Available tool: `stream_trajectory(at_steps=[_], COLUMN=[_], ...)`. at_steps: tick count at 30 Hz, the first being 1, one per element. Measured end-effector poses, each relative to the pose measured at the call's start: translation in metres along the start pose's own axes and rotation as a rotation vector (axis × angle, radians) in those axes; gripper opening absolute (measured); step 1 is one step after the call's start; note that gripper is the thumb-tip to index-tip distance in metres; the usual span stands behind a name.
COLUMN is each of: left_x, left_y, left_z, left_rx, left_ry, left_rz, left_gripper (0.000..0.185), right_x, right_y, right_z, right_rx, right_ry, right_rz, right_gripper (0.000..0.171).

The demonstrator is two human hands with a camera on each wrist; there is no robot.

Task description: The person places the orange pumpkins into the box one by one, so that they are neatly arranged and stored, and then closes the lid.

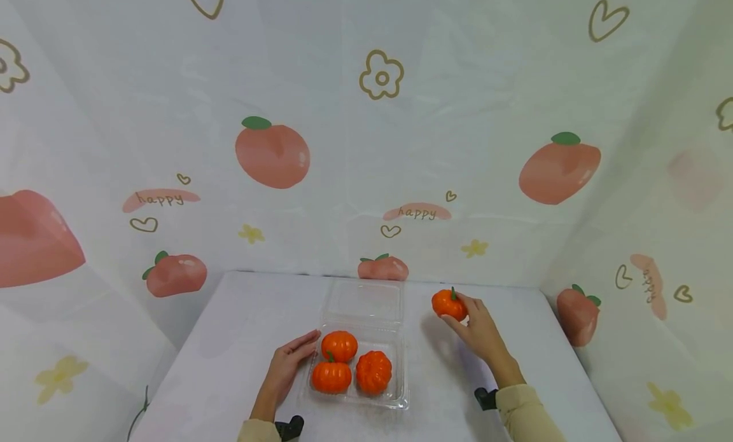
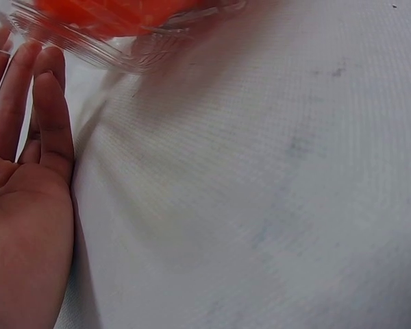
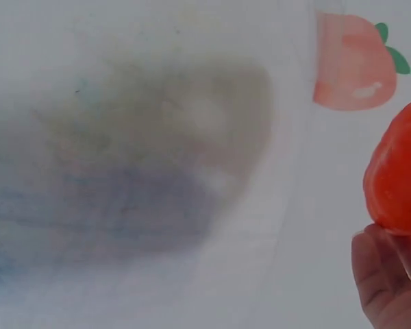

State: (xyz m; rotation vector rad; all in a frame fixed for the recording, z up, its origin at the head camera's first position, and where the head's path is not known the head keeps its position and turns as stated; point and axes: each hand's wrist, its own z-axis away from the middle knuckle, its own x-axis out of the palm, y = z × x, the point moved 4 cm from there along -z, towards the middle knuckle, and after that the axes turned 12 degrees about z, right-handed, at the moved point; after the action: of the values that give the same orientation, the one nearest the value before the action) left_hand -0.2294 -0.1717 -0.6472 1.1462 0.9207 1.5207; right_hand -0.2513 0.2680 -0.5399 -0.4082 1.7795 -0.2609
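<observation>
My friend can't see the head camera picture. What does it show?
A person's right hand holds a small orange pumpkin above a white table. Their left hand rests flat against an open clear plastic box holding three more pumpkins.

Toy pumpkins: four in all.
In the container: three, namely one at 12 o'clock point(image 1: 340, 345), one at 7 o'clock point(image 1: 331, 376), one at 4 o'clock point(image 1: 374, 371).
Outside the container: one pumpkin point(image 1: 449, 304), at 2 o'clock from it.
Clear plastic container point(image 1: 395, 400): one, hinged lid open.
Hands: two, left hand point(image 1: 288, 363) and right hand point(image 1: 480, 331).
Table point(image 1: 240, 315): one.
</observation>
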Motion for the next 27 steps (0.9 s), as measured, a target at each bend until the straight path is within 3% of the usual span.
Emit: stream_trajectory(at_steps=[11,27], left_x=[0.0,0.0], left_y=[0.0,0.001], left_z=[0.0,0.001], left_rx=[-0.005,-0.006], left_ry=[-0.005,-0.012], left_rz=[0.011,0.016], left_gripper=[0.053,0.053], right_x=[-0.011,-0.01], right_y=[-0.03,-0.064], right_z=[0.0,0.005], right_rx=[-0.052,-0.095], right_ry=[-0.026,-0.131], right_rz=[-0.018,-0.049], right_gripper=[0.068,0.069])
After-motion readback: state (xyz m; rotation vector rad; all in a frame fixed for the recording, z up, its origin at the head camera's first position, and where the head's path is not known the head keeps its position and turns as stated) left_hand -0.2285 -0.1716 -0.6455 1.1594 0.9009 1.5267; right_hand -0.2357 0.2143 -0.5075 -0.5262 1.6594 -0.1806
